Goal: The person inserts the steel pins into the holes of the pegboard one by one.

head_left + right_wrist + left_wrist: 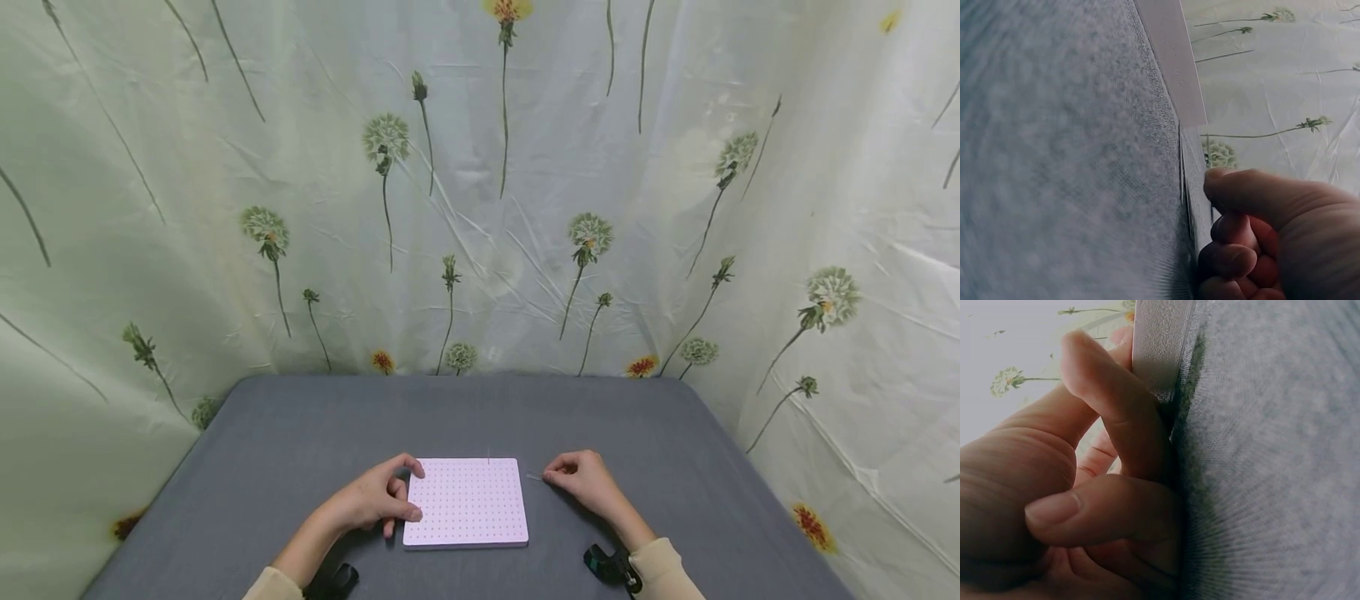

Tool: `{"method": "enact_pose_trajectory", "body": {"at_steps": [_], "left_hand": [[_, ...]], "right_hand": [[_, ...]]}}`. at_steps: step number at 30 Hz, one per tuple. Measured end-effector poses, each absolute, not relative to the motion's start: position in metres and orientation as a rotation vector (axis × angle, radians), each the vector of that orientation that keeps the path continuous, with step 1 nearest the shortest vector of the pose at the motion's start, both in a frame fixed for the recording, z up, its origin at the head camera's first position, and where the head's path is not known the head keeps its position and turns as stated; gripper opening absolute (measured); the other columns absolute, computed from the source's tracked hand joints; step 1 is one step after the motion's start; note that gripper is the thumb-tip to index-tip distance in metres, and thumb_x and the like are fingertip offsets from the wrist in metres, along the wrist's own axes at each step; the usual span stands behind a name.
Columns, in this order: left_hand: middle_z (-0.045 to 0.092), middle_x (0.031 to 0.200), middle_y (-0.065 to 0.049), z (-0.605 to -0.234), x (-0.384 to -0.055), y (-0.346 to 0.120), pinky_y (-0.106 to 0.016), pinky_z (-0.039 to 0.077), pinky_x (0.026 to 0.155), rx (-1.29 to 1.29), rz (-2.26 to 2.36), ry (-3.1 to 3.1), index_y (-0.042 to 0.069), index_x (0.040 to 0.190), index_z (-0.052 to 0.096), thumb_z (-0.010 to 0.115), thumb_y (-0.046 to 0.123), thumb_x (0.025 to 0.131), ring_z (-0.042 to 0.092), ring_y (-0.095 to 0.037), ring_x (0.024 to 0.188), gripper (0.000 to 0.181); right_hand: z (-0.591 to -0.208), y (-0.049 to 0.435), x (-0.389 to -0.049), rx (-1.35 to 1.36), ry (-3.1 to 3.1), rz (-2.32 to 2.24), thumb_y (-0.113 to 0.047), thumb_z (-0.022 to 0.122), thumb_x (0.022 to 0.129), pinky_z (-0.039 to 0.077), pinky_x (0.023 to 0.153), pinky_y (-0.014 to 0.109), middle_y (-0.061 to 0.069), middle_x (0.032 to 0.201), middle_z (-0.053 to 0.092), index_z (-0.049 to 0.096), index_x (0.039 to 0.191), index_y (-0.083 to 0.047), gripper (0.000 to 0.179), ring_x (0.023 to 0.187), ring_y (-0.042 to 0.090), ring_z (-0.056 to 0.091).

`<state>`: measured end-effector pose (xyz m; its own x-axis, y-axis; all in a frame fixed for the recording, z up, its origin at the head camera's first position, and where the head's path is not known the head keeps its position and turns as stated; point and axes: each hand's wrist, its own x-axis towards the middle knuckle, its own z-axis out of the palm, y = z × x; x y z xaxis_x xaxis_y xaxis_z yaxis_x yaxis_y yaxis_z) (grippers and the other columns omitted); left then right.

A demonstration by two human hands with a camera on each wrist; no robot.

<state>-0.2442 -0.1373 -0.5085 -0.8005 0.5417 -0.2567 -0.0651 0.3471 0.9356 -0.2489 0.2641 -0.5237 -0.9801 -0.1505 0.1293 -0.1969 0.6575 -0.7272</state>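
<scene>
Board: a pale pink board, dotted in rows, lies flat near the worktop's near side, between the two hands.
Upright pin: we see one thin pin standing at the board's far edge, right of its middle (barely a hair's line from the head view).
Slivers: thin, pale slivers lie on the cloth just right of the board, reaching to the right fingertips.
Left hand: our left hand holds the board's left edge, thumb and index finger bent over it and set apart; the other fingers curl beside it.
Right hand: our right hand has thumb and index finger pressed together, the rest curled; we cannot tell whether it pinches a sliver.
Wrists: we wear cream sleeves and black devices (the left one partly cut off by the frame).
Worktop: grey cloth covers the worktop under everything.
Backdrop: pale curtains printed with dandelions and orange flowers hang behind and at both sides.
</scene>
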Motion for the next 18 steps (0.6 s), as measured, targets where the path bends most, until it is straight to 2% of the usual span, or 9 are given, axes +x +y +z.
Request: {"method": "enact_pose_trajectory", "body": {"at_steps": [6,12,18], "left_hand": [[0.06,0.067,0.003,-0.5074,-0.2431,-0.1369,-0.019,0.032,0.042,0.407,1.492,2.076,0.01,0.13,0.053,0.089,0.018,0.086,0.059,-0.005,0.044,0.057],[0.061,0.067,0.001,-0.5072,-0.2424,-0.1352,-0.019,0.03,0.042,0.385,1.487,2.094,0.009,0.13,0.054,0.089,0.017,0.087,0.058,-0.006,0.044,0.057],[0.06,0.067,0.002,-0.5064,-0.2417,-0.1358,-0.02,0.03,0.042,0.391,1.479,2.097,0.011,0.13,0.053,0.089,0.018,0.087,0.059,-0.006,0.044,0.057]], "right_hand": [[-0.5247,0.264,-0.2503,0.22,-2.774,1.309,-0.011,0.078,0.093,0.045,0.067,0.022,0.0,0.081,0.073,0.078,0.087,-0.008,0.007,0.07,0.004,0.055],[-0.5255,0.265,-0.2508,0.17,-2.731,1.386,-0.005,0.076,0.09,0.047,0.068,0.021,0.001,0.08,0.07,0.073,0.087,-0.001,0.005,0.07,0.004,0.057],[-0.5208,0.2643,-0.2497,0.127,-2.631,1.52,0.0,0.075,0.087,0.047,0.062,0.021,0.0,0.076,0.065,0.07,0.088,0.002,0.005,0.064,0.004,0.054]]}}
